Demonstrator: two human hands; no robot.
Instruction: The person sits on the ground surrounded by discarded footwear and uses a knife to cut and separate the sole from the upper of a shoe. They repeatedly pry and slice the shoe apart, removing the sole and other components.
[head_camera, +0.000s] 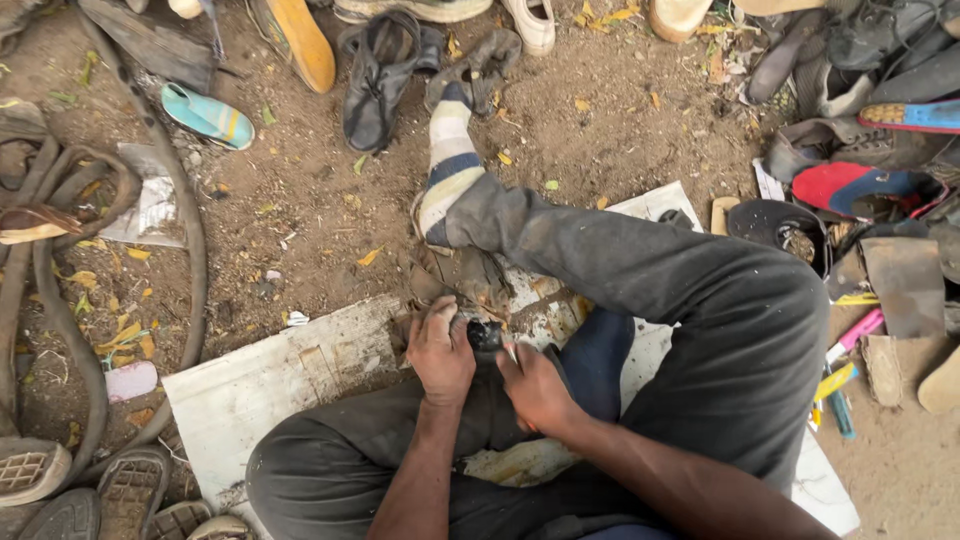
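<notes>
I sit on the ground with my legs crossed on a white board (260, 385). My left hand (440, 350) is clamped over a small dark piece of shoe or leather (484, 335) held against my knee. My right hand (535, 385) grips a thin tool, mostly hidden in the fist, with its tip (510, 352) against that dark piece. A worn brown sole (470, 275) lies just beyond my hands, under my outstretched leg in a striped sock (448, 160).
Shoes ring the dirt patch: a black shoe (375, 80), a yellow sole (300, 40), a teal sandal (205, 115), and a heap of shoes (860, 190) at right. Rubber strips (60, 260) curve at left. Pens and markers (840, 385) lie at right. Treaded soles (130, 490) sit bottom left.
</notes>
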